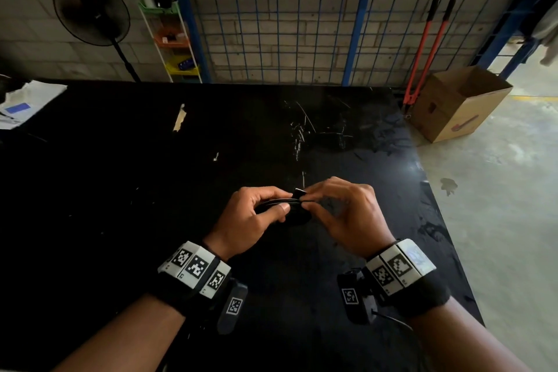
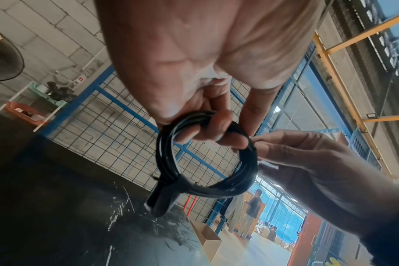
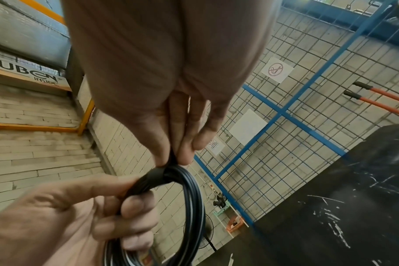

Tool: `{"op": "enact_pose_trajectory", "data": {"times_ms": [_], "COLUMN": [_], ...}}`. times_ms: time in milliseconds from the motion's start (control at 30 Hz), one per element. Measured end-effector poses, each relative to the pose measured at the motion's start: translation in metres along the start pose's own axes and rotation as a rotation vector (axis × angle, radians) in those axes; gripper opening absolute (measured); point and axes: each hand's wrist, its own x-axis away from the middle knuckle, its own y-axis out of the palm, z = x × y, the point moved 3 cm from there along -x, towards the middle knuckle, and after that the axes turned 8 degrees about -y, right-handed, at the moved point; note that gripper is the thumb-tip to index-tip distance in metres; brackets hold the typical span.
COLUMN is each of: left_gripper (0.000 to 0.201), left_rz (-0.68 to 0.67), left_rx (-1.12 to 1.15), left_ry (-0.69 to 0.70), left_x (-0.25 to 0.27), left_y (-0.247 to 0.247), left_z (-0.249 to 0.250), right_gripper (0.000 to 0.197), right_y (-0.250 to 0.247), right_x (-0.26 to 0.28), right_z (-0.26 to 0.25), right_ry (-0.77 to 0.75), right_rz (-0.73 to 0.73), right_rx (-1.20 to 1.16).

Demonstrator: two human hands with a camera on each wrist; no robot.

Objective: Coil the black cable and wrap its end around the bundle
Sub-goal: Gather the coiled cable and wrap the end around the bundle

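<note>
The black cable (image 1: 290,211) is coiled into a small round bundle (image 2: 207,185) and held above the black table (image 1: 151,175). My left hand (image 1: 256,214) grips the bundle, fingers curled through the loop (image 2: 216,131) and thumb on top. My right hand (image 1: 341,211) pinches the cable's end (image 3: 171,160) between thumb and fingertips right against the bundle (image 3: 191,207). A black plug (image 2: 157,199) sticks out of the coil's lower side. Another connector (image 1: 299,192) shows between the two hands.
An open cardboard box (image 1: 459,106) stands on the floor past the table's right edge, with red-handled bolt cutters (image 1: 422,51) leaning on the blue wire fence (image 1: 302,15). A fan (image 1: 90,9) and a shelf rack (image 1: 172,39) stand at back left. Papers (image 1: 24,103) lie on the table's far left.
</note>
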Motion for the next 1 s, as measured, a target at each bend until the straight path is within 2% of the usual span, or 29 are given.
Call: {"op": "enact_pose_trajectory", "data": {"times_ms": [67, 233, 433, 567, 667, 767, 867, 1000], "left_gripper": [0.016, 0.020, 0.020, 0.020, 0.037, 0.037, 0.030, 0.034], "left_rz": [-0.001, -0.103, -0.138, -0.082, -0.073, -0.024, 0.027, 0.042], "left_rx": [0.006, 0.217, 0.158, 0.187, 0.245, 0.357, 0.394, 0.378], "left_ry": [-0.035, -0.220, -0.205, -0.174, -0.247, -0.319, -0.353, -0.391], "left_x": [-0.003, -0.010, -0.011, -0.005, 0.004, 0.009, 0.008, 0.005], "left_y": [0.000, 0.006, 0.007, 0.001, -0.002, -0.001, 0.002, 0.011], "left_z": [0.000, -0.007, -0.010, -0.018, -0.038, -0.055, -0.066, -0.076], "right_gripper": [0.009, 0.008, 0.017, 0.020, 0.022, 0.022, 0.022, 0.020], "right_y": [0.000, 0.004, 0.014, 0.014, 0.016, 0.025, 0.037, 0.051], "right_x": [0.002, 0.007, 0.014, 0.018, 0.027, 0.038, 0.046, 0.051], "right_z": [-0.001, 0.001, 0.015, 0.027, 0.040, 0.049, 0.054, 0.062], "right_ry": [0.007, 0.109, 0.314, 0.466, 0.617, 0.744, 0.818, 0.879], "right_rz": [0.069, 0.218, 0.257, 0.347, 0.455, 0.551, 0.622, 0.674], "right_rx": [0.013, -0.046, -0.265, -0.396, -0.526, -0.654, -0.739, -0.776]}}
